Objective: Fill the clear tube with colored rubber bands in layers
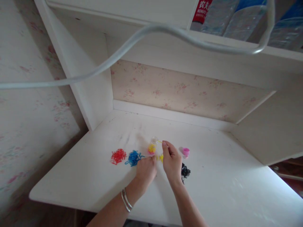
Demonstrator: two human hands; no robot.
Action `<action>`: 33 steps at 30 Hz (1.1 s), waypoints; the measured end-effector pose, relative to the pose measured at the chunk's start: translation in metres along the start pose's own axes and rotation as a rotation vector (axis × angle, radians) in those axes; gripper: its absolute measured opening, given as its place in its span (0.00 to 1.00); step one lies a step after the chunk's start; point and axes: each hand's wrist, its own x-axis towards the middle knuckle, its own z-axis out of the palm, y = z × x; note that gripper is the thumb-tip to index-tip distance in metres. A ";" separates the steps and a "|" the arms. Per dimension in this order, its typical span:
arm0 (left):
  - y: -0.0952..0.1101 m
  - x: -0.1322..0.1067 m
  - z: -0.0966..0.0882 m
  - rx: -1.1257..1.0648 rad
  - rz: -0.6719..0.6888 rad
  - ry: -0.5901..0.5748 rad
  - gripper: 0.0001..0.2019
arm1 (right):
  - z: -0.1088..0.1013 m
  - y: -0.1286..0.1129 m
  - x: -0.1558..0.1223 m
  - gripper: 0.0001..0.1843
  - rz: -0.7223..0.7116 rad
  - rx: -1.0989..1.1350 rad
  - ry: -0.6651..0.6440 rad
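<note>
My right hand (172,162) is closed in a pinch on a yellow rubber band (160,142), which reaches toward the mouth of a small clear bottle (154,139). Yellow bands (151,148) fill the bottle's lower part, and its base looks pink. Just in front of it, my left hand (146,170) has its fingers closed, with a bit of yellow beside the fingertips; what they hold is hidden. Between the hands lies a small yellow pile (161,158), partly covered. A blue pile of bands (133,158) touches or nearly touches my left knuckles.
Red bands (118,156) lie farther left on the white desk (220,189). Black bands (186,171) sit right of my right wrist, with a pink cap (186,152) behind them. A pale cable (156,29) crosses above; water bottles (220,15) stand on the shelf.
</note>
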 end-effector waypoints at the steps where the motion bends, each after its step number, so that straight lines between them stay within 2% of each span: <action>1: 0.000 0.000 0.000 -0.002 0.011 -0.002 0.11 | 0.003 -0.003 0.005 0.23 -0.021 -0.014 -0.009; 5: -0.001 -0.001 -0.001 -0.009 0.042 -0.005 0.11 | 0.011 -0.008 0.017 0.26 -0.071 -0.089 -0.029; 10: -0.003 -0.003 -0.001 -0.023 0.032 0.012 0.11 | 0.015 -0.010 0.018 0.27 -0.071 -0.119 -0.079; 14: -0.004 -0.002 -0.002 -0.047 0.021 0.027 0.11 | 0.012 -0.009 0.017 0.27 -0.068 -0.087 -0.042; 17: -0.005 -0.001 -0.001 -0.070 0.003 0.041 0.11 | 0.007 -0.001 0.016 0.28 -0.037 -0.041 -0.001; 21: -0.006 0.000 -0.001 -0.117 -0.020 0.061 0.13 | -0.004 0.026 0.010 0.29 0.044 -0.054 0.003; 24: -0.007 0.000 -0.003 -0.163 -0.032 0.076 0.13 | -0.012 0.048 0.000 0.27 0.067 -0.155 -0.070; 27: -0.008 0.000 -0.005 -0.218 -0.042 0.088 0.14 | -0.016 0.064 -0.014 0.22 0.025 -0.319 -0.198; 30: -0.009 0.002 -0.005 -0.282 -0.051 0.103 0.14 | -0.016 0.069 -0.026 0.17 -0.019 -0.480 -0.309; 33: -0.009 0.005 -0.005 -0.372 -0.028 0.123 0.13 | -0.014 0.068 -0.032 0.15 -0.047 -0.624 -0.347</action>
